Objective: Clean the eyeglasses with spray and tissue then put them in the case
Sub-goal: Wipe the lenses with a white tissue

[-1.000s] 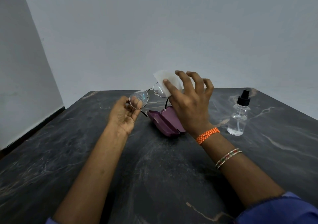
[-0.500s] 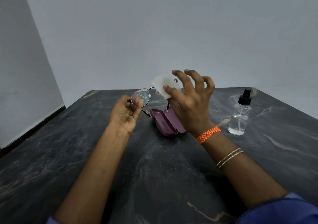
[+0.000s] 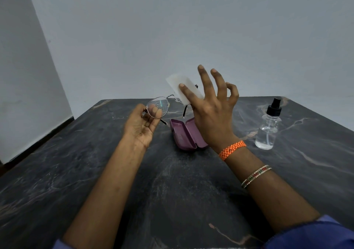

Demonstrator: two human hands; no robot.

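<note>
My left hand [image 3: 140, 124] holds the thin metal eyeglasses [image 3: 160, 107] by the left rim, above the table. Spray droplets dot the left lens. My right hand [image 3: 211, 112] presses a folded white tissue [image 3: 182, 86] with its thumb against the right lens, the other fingers spread upward. The tissue and hand hide most of that lens. Under both hands the open purple case [image 3: 184, 133] lies on the dark marble table [image 3: 172, 181].
A clear spray bottle [image 3: 268, 130] with a black nozzle stands upright at the right of the table, a little apart from my right hand. Grey walls rise behind the table's far edge and to the left.
My right hand has risen with the tissue and its fingers have spread apart and upward. The left hand with the glasses has barely moved.
</note>
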